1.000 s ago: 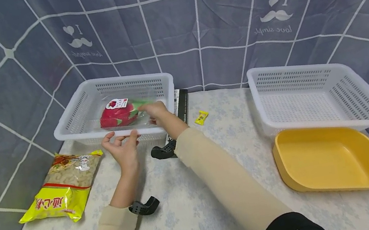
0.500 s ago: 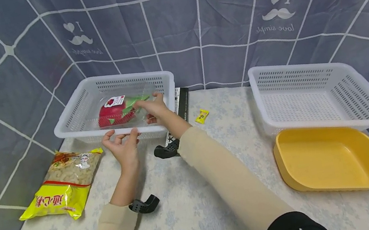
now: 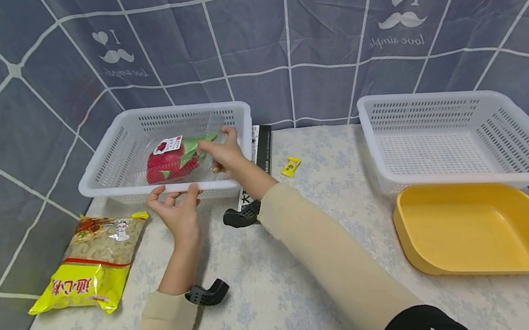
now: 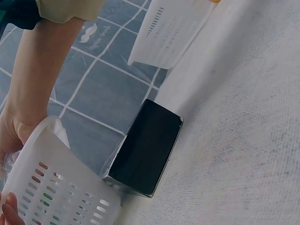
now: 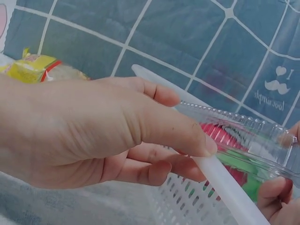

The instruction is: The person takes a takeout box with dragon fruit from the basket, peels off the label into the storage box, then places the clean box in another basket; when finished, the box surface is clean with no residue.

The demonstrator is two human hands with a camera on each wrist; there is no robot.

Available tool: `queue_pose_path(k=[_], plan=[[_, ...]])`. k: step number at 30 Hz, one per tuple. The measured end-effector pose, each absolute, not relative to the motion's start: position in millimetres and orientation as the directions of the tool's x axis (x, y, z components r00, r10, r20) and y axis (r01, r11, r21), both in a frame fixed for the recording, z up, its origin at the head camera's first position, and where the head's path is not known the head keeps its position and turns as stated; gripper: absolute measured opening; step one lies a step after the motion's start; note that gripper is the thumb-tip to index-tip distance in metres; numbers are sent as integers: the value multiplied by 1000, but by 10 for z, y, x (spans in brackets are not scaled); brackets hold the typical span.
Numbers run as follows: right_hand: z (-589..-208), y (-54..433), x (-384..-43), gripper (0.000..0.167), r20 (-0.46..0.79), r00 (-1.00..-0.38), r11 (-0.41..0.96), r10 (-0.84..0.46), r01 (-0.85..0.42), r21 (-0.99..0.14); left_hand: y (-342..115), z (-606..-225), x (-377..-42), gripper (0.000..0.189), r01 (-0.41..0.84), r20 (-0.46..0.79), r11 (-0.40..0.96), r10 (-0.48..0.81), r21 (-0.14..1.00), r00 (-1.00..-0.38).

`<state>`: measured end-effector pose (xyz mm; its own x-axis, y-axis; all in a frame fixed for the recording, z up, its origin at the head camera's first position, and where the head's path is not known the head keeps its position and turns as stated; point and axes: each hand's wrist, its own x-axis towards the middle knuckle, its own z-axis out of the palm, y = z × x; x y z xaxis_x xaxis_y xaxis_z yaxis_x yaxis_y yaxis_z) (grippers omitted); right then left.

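Observation:
A pink dragon fruit [image 3: 167, 164] with green leaf tips lies in a clear plastic box [image 3: 207, 125] with a white label, inside the left white basket [image 3: 89, 185]. My right hand [image 3: 226, 154] reaches over the basket's front right corner and pinches the box's right end. In the right wrist view, fingertips [image 5: 276, 190] of that hand grip its edge. My left hand [image 3: 181, 217] holds the basket's front rim, thumb on top and fingers beneath, also seen in the right wrist view with the thumb [image 5: 204, 143] on the rim.
Left of the basket lies a yellow pasta bag [image 3: 94, 263]. A black-and-white carton [image 3: 263, 150] stands against its right side, and a small yellow wrapped candy [image 3: 291, 166] lies beyond. At right are another white basket [image 3: 435, 148] and a yellow tub [image 3: 475, 229].
My right hand has shifted its hold on the plastic box, with fingers spread wider at its right end. The box has moved slightly within the basket. The left hand stays on the rim.

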<state>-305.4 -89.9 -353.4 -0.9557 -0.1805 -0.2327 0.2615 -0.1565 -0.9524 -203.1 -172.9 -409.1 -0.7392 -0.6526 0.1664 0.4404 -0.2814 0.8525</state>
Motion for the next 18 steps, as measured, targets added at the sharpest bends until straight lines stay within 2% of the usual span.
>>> queue_pose_path(k=[5,18], plan=[[-3546,-892,-3056,78,-186,-968,-195,-169,218,-956,-1728,-4095,-2037,52,454,161,-303,-658,838,-735],[-3477,-813,-3057,69,-131,-982,-349,-137,172,-921,-1731,-4107,-2038,53,458,161,-305,-660,835,-733]])
